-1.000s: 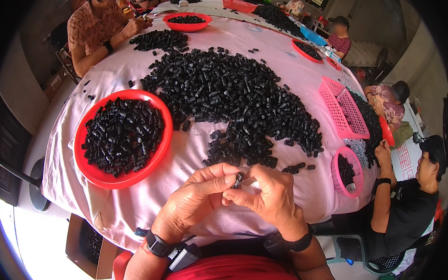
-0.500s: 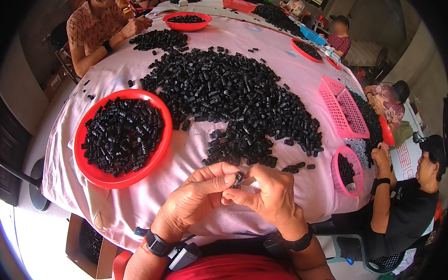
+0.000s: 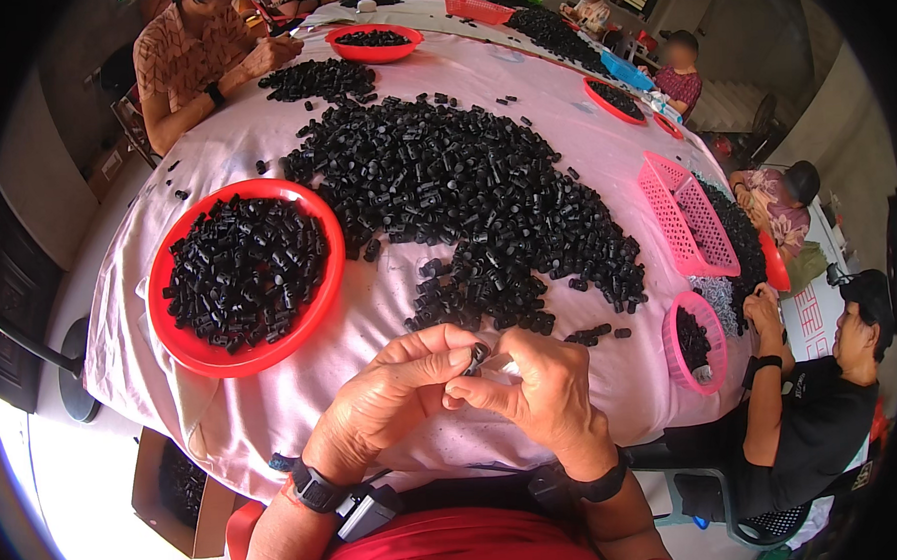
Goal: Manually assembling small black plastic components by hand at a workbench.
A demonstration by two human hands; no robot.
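Observation:
Between the thumb and fingers of my left hand (image 3: 398, 387) is a small black cylindrical part (image 3: 478, 356), pinched near the table's front edge. My right hand (image 3: 538, 391) is closed right beside it, thumb toward the part. A whitish translucent piece (image 3: 504, 370) shows at its curled fingers; its kind is unclear. Just beyond my hands spreads a large pile of black cylindrical parts (image 3: 444, 170) on the pale pink cloth (image 3: 389, 293). To the left, a red basin (image 3: 336, 275) holds many similar black parts.
At the right stand a pink divided basket (image 3: 691, 219) and a round pink basket (image 3: 672, 355) with black parts. A person in black (image 3: 825, 414) sits at the right; another (image 3: 185, 81) works at the far left. Below the table's left edge is a cardboard box (image 3: 163, 508).
Almost nothing differs. Both my hands keep the same place and grip, and the black part stays between them.

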